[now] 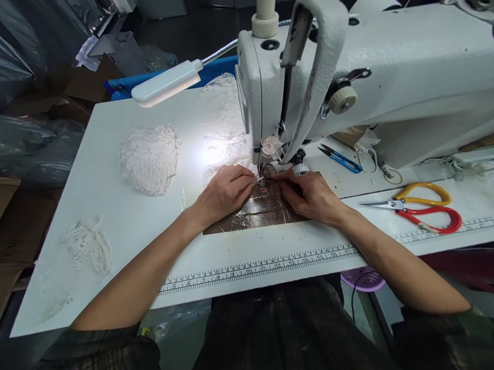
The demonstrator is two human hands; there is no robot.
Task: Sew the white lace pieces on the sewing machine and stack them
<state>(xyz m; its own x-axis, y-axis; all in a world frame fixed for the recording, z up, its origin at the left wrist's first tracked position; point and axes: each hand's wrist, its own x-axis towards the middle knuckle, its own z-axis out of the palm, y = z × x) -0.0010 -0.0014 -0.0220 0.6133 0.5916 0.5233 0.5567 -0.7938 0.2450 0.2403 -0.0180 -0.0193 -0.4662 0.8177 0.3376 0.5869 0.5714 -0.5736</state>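
A white sewing machine (260, 92) stands over the table, its needle and presser foot (262, 172) low between my hands. My left hand (229, 190) is closed, thumb and fingers pinching the edge of white lace just left of the foot. The lace (226, 145) spreads behind that hand under bright lamp light. My right hand (308, 195) has its fingers bent together just right of the foot; whatever lies between its fingertips is hidden. Both hands rest over a shiny brown sheet (266, 211) on the table.
A heap of white lace (149, 159) and a smaller lace piece (88, 248) lie left. Blue thread snips (340, 158) and red-and-yellow scissors (411, 206) lie right. A lamp (167, 84) reaches over the table. A printed ruler (263, 268) runs along the front edge.
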